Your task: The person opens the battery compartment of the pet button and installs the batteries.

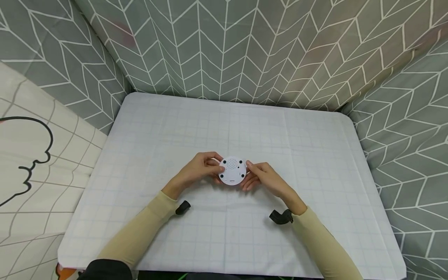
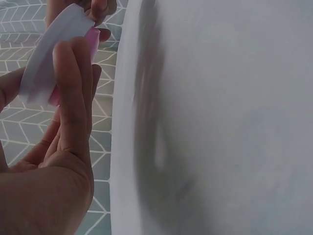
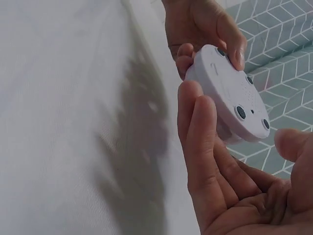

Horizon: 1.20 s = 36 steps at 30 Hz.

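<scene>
A round white device [image 1: 232,170] with dark rubber feet and a speaker grille on its upturned underside is held just above the table between both hands. My left hand [image 1: 202,168] grips its left edge, thumb on top and fingers beneath. My right hand [image 1: 258,175] grips the right edge the same way. In the right wrist view the device [image 3: 230,95] lies tilted on my right fingers [image 3: 200,127], with the left hand [image 3: 203,27] behind it. The left wrist view shows the device's white rim [image 2: 51,54] edge-on with a pink part beneath it, behind my left fingers [image 2: 73,93].
A white gridded sheet covers the table [image 1: 224,233]. Grey herringbone fabric [image 1: 245,46] walls the back and both sides. A cream cloth with a black drawing [image 1: 31,155] hangs at the left. Black wrist mounts [image 1: 281,216] sit on both sleeves.
</scene>
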Motion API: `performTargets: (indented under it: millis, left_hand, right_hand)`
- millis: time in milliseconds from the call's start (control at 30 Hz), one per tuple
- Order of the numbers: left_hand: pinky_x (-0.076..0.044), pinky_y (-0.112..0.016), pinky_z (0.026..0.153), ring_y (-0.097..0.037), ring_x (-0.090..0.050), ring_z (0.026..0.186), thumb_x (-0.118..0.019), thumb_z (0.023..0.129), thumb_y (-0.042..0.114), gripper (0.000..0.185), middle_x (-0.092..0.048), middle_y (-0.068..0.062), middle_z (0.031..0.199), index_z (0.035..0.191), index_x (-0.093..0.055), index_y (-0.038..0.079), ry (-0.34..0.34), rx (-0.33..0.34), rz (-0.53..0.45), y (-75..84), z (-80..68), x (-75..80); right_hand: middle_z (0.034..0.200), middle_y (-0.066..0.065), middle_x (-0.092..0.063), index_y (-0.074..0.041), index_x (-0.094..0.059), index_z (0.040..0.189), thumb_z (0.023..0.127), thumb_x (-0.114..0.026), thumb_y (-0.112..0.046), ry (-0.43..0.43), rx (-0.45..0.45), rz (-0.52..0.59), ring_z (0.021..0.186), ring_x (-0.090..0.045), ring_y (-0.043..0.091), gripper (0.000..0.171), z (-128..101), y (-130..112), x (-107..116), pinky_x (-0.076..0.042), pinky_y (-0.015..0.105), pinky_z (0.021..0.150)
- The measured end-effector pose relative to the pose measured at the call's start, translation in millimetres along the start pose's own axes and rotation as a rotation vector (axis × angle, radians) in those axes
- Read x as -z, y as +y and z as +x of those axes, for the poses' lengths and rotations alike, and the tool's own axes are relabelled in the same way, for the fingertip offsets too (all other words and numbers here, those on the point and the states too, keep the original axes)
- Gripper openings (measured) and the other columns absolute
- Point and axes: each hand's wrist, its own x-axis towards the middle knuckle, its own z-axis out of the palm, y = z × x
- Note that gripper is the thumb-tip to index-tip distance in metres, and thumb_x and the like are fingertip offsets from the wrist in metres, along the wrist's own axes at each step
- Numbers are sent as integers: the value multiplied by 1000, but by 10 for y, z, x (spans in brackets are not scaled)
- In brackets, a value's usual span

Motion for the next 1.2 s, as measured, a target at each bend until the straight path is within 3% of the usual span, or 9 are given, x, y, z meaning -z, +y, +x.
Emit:
performTargets:
  millis: [200, 567, 800, 1000, 1200]
  left_hand:
    - [-66, -45, 72, -26, -76, 76, -79, 94, 10, 35, -78, -15, 104, 125, -65, 2, 2, -33, 80, 67, -19, 7]
    - [-64, -58, 68, -33, -76, 90, -85, 91, 15, 41, -75, -12, 121, 129, -70, 16, -24, -102, 154, 145, -68, 33]
    - [-65, -48, 74, -29, -75, 95, -86, 91, 20, 44, -72, -1, 129, 132, -71, 26, -28, -139, 195, 119, -61, 42]
    - [-62, -37, 82, -24, -71, 104, -87, 90, 22, 46, -71, 7, 132, 133, -71, 29, -3, -166, 253, 97, -61, 45]
    - [-64, -38, 90, -24, -71, 110, -87, 89, 15, 45, -70, 3, 131, 130, -72, 22, 3, -158, 225, 70, -55, 50]
  right_hand:
    - [97, 32, -76, 14, -67, 112, 115, -40, -45, -16, -10, 42, 82, -79, 40, 66, 7, -17, -6, -66, 49, 77]
    - [101, 32, -76, 12, -65, 125, 113, -47, -45, -3, -23, 53, 94, -79, 40, 62, 9, -57, -39, -65, 40, 89]
    - [121, 22, -75, 5, -64, 135, 111, -54, -42, 0, -19, 74, 109, -76, 39, 53, 16, -47, -39, -57, 32, 104]
    - [130, 19, -72, 2, -65, 135, 108, -61, -39, 11, -18, 96, 114, -74, 41, 49, 21, -54, -38, -55, 39, 110]
    - [128, 21, -73, 6, -63, 134, 106, -67, -31, 40, -11, 43, 117, -72, 41, 47, 18, -76, -40, -56, 45, 109]
